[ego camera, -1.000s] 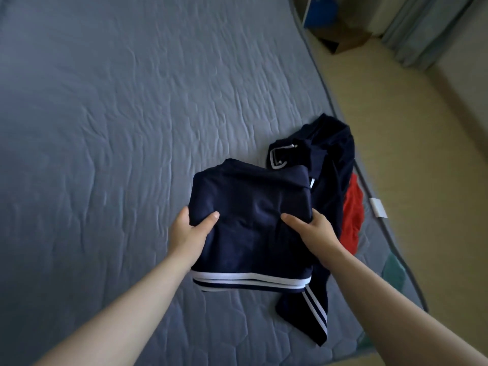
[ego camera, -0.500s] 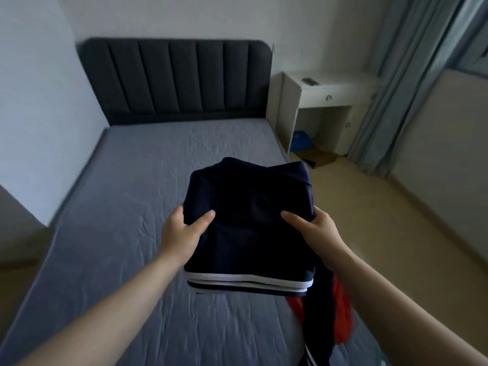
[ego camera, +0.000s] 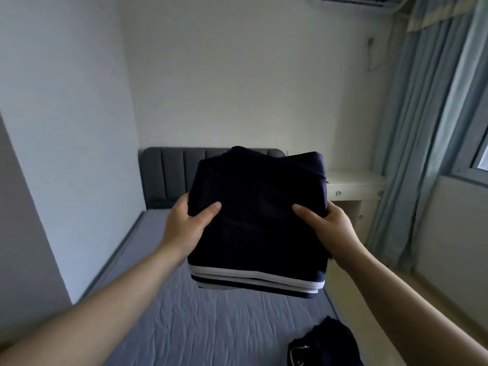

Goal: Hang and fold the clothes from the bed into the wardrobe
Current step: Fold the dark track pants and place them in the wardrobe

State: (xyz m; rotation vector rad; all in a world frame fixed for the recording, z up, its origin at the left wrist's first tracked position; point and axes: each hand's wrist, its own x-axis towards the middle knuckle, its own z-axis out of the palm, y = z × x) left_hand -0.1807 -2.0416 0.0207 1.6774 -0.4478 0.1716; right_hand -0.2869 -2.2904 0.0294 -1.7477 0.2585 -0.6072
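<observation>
my left hand [ego camera: 182,228] and right hand [ego camera: 331,229] pinch the folded navy garment [ego camera: 258,223] at its sides. it looks soft and floppy; i'd support it underneath.

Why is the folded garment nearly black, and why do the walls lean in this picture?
Head view: light seems to come from the window on the right, so the folded navy garment shows in shade; only its white stripes read clearly. Head view: the wide-angle lens bows the curtain and left wall; the dark clothes at the bottom edge look soft.
</observation>
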